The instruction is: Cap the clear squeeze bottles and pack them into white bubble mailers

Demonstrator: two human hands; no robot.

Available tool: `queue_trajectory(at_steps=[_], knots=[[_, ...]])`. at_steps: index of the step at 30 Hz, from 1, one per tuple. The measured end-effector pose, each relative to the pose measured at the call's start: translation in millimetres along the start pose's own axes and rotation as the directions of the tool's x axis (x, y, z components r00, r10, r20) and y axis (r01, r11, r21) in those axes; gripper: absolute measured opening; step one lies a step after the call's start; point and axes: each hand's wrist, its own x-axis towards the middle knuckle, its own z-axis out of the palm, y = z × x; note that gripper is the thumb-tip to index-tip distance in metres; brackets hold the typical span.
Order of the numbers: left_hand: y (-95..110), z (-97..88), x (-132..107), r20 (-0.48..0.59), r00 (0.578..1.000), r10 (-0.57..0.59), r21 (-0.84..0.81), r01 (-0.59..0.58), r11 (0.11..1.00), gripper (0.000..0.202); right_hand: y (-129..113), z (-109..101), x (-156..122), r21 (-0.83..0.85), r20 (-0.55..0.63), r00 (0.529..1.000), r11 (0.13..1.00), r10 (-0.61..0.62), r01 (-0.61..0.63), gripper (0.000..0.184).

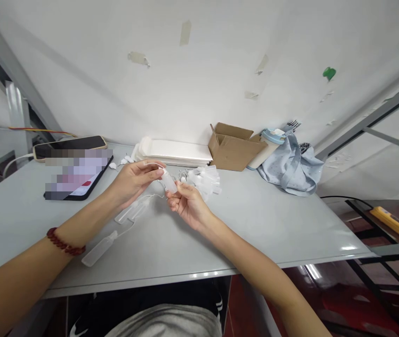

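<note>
Right hand [188, 206] pinches small bottle [169, 183] base; left hand [133, 180] fingers closed on its cap

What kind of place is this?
Probably a packing or assembly bench: the left hand and right hand hold a small translucent plastic bottle over a grey table, beside a pile of more bottles and an open brown cardboard box.
</note>
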Motion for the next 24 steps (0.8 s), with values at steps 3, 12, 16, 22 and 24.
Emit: queue_trajectory(at_steps=[3,12,16,22,24], knots=[[1.4,-1.5,0.5,0.003,1.0,-0.007,0.019,0.007,1.0,0.026,0.5,-0.4,0.3,0.008,-0.003,1.0,1.0,-0.001,0.001,0.018],[2.1,0.6,-0.8,0.0,1.0,-0.029,0.055,0.029,0.998,0.024,-0.9,-0.8,1.3,-0.023,-0.005,1.0,1.0,-0.015,0.015,0.025],[-0.8,-1.1,0.6,-0.016,1.0,-0.023,0.056,0.024,0.998,0.025,-0.8,-0.6,0.1,-0.114,-0.009,0.999,0.993,-0.039,0.038,0.034],[-4.4,-2.0,-2.3,0.064,0.997,-0.047,0.207,0.033,0.978,0.031,3.2,2.6,-2.6,-0.48,-0.006,0.956,0.839,-0.294,0.255,0.045],[-5.2,-1.5,-3.6,0.085,0.995,-0.055,0.237,0.034,0.971,0.033,4.8,2.1,-2.4,-0.571,-0.013,0.927,0.764,-0.375,0.301,0.042]])
